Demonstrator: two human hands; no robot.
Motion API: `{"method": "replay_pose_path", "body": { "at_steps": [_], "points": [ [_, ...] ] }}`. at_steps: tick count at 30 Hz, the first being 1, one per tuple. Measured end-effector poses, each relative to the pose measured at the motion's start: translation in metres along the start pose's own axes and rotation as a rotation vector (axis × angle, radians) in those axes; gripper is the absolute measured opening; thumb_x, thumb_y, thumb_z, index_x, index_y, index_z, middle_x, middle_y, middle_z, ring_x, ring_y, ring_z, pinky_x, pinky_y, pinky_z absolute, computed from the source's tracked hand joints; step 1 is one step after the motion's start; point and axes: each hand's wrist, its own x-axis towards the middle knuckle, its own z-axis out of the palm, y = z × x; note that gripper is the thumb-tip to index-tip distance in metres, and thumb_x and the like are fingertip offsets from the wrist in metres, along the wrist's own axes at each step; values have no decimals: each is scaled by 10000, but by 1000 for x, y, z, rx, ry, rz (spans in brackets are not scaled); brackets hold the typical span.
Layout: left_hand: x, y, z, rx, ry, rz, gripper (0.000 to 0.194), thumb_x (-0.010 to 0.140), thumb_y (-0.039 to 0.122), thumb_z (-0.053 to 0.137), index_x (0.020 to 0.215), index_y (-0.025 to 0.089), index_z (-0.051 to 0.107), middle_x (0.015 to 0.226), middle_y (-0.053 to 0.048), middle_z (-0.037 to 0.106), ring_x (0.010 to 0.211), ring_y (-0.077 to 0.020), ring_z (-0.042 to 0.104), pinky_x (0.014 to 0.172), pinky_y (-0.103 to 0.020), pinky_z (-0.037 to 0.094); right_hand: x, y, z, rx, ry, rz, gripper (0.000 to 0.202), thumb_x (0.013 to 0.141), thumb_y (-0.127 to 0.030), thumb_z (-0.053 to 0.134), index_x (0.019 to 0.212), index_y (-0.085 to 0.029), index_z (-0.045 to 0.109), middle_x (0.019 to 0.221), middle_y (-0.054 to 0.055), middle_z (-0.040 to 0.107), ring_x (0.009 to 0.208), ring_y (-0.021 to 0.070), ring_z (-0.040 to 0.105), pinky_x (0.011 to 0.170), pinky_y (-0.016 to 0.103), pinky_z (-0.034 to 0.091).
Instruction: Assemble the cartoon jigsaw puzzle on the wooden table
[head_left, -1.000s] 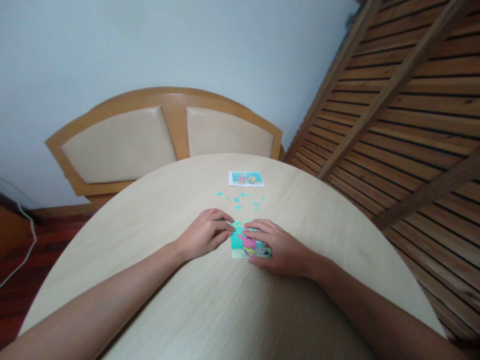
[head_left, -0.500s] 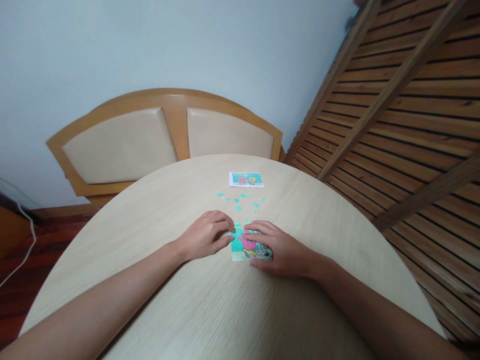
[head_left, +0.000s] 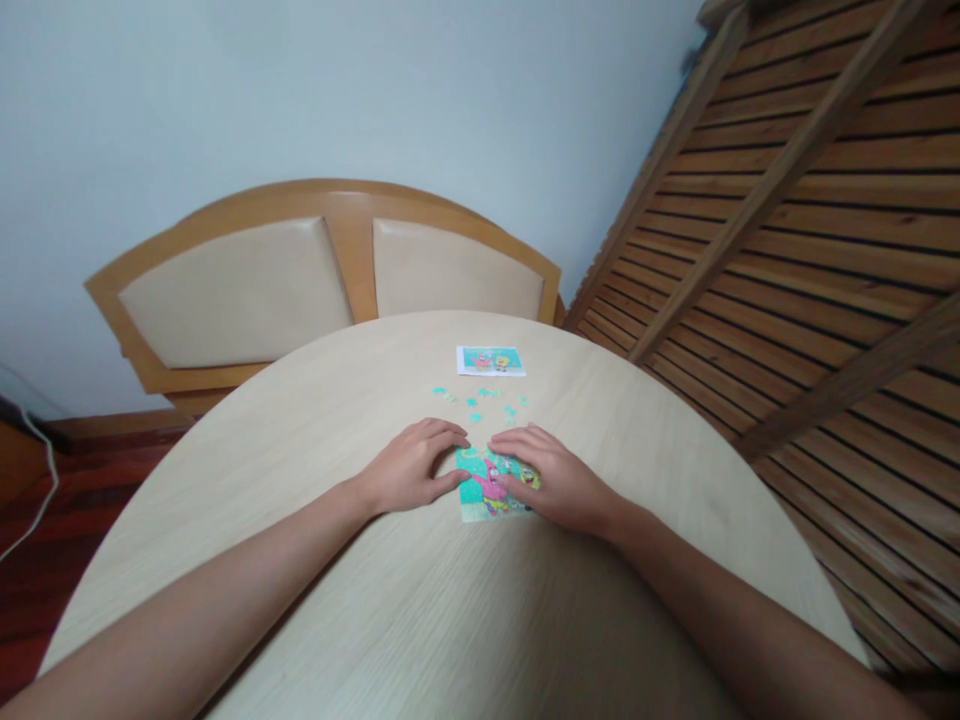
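A partly joined jigsaw puzzle [head_left: 474, 492] with a pink starfish and a yellow figure lies flat on the table. My left hand [head_left: 418, 466] rests at its left edge, thumb and fingers apart, fingertips touching the upper left corner. Over the puzzle's right side lies my right hand [head_left: 551, 478], fingers spread along the top and thumb on the picture, covering part of it. Several loose teal pieces [head_left: 475, 417] are scattered beyond the puzzle. Farther back sits a printed reference picture [head_left: 491, 361] with the same figures.
The round pale wooden table [head_left: 315, 570] fills the foreground. Behind it stands a wooden headboard [head_left: 361, 250] with cream panels against the wall. A slatted wooden frame [head_left: 795, 240] leans at the right, and a white cable [head_left: 51, 480] hangs at the far left.
My right hand has moved slightly up and its thumb has shifted from the puzzle's bottom edge onto the picture. More of the yellow figure shows. My left hand has barely moved.
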Motion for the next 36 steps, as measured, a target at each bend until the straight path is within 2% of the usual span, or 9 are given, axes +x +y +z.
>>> {"method": "replay_pose_path", "body": {
  "at_steps": [2,6,12,16,21,26,29,32,36],
  "points": [
    [0,-1,1,-6,5,1,344,898,375,674,1190,200,628,1250,-122,656,1168,-284,603,1025,-473,485,7,6,0,-17,68,47,303,948,-289,597,1232,-213,669,1241,109,687,1186,258,598,1053,465,454],
    [0,-1,1,-15,12,1,331,898,383,675,1175,206,639,1244,-119,658,1158,-283,607,1022,-474,485,30,22,-1,-93,88,107,243,953,-226,570,1156,-205,702,1165,92,718,1108,251,628,1009,458,473],
    [0,-1,1,-12,6,8,328,905,389,664,1174,203,640,1248,-128,655,1166,-289,601,1018,-478,485,74,41,-4,-223,-1,94,257,950,-170,563,1153,-197,718,1197,106,701,1158,259,589,1036,460,442],
    [1,-1,0,-9,4,12,329,906,392,667,1171,199,633,1246,-124,653,1158,-286,601,1014,-474,489,90,49,2,-216,-39,69,292,959,-215,581,1227,-193,693,1260,105,671,1198,264,560,1067,460,415],
    [1,0,0,-13,3,13,311,906,385,665,1162,211,627,1242,-116,650,1153,-280,605,1013,-472,492,84,62,9,-192,-59,68,315,980,-312,562,1247,-209,695,1316,125,628,1254,297,521,1075,521,397],
    [1,1,0,-6,5,13,321,904,385,665,1172,213,624,1247,-117,649,1162,-285,603,1014,-480,492,65,81,7,-108,71,112,377,988,-278,519,1349,-219,609,1381,114,610,1301,270,501,1104,527,381],
    [0,1,0,-4,4,3,321,905,377,663,1177,212,625,1253,-120,649,1172,-290,598,1020,-484,489,59,86,9,-88,122,139,449,987,-327,528,1416,-196,542,1418,136,583,1327,281,490,1110,534,379],
    [0,2,0,-5,-4,-4,324,905,367,666,1182,201,627,1252,-123,647,1171,-286,597,1026,-478,486,59,86,14,-46,147,137,457,967,-345,565,1395,-187,561,1391,136,609,1311,286,519,1108,520,390],
    [0,2,-1,-3,-9,-7,326,905,363,668,1185,201,625,1254,-119,643,1169,-282,596,1025,-473,488,62,86,15,27,192,134,401,942,-262,592,1333,-174,593,1255,121,697,1224,253,602,1080,472,430]
  ]
}}
